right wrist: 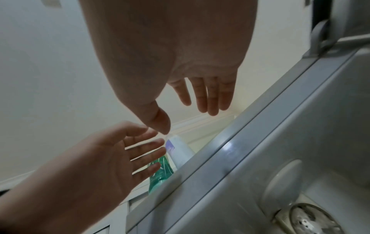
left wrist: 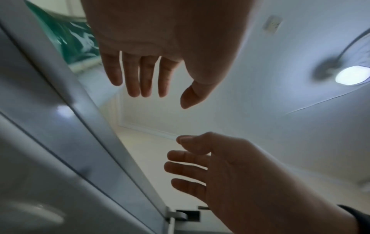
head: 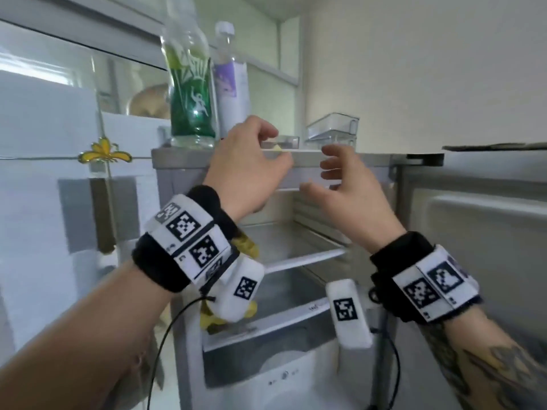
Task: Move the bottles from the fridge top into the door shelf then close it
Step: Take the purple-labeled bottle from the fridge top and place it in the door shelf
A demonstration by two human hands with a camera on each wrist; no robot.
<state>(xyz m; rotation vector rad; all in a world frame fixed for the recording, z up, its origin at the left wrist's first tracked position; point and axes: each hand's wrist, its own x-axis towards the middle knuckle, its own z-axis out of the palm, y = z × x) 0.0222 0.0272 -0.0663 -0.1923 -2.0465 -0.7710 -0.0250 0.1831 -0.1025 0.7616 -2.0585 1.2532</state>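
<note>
two bottles (head: 204,81) on the fridge top (head: 183,151); two empty hands (head: 245,170).

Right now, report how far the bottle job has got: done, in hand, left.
Done: only the fridge door stands open. In hand: nothing yet; the left hand and right hand are raised, open and empty, before the fridge top. Left: the green bottle and the purple-labelled bottle both stand on top; each must go to the door shelf, then the door gets shut.
</note>
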